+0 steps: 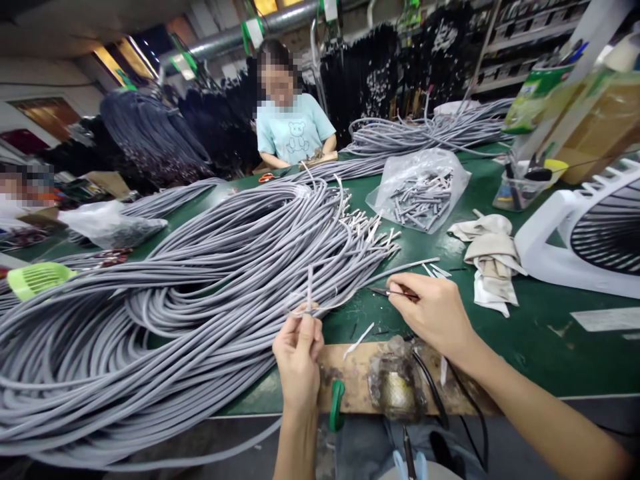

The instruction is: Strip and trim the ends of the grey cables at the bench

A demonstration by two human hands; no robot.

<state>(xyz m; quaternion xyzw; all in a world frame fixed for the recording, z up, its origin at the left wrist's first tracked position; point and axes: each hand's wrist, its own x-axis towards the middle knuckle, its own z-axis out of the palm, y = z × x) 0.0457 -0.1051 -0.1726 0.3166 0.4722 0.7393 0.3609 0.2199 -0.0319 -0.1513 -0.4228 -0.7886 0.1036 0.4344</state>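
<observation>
My left hand [300, 347] is closed, thumb against fingers, on the end of a grey cable [309, 283] that stands upright from the grip. Thin pale strands trail right from there toward my right hand [430, 303]. That hand is closed around a slim dark pointed tool [383, 291], its tip facing left; its exact kind is unclear. Beside my left hand lies a big coil of grey cables [210, 280] with whitish stripped ends [367, 227]. Below the hands, a wooden board [350, 380] at the table edge carries a dark-crusted block with a yellowish middle [397, 393].
On the green table [525, 353] lie a clear bag of short grey pieces [420, 193], crumpled cloth gloves [493, 257] and white scraps [359, 340]. A white fan [590, 227] stands right. Across the table a person in a light-blue shirt [297, 130] works; another sits far left.
</observation>
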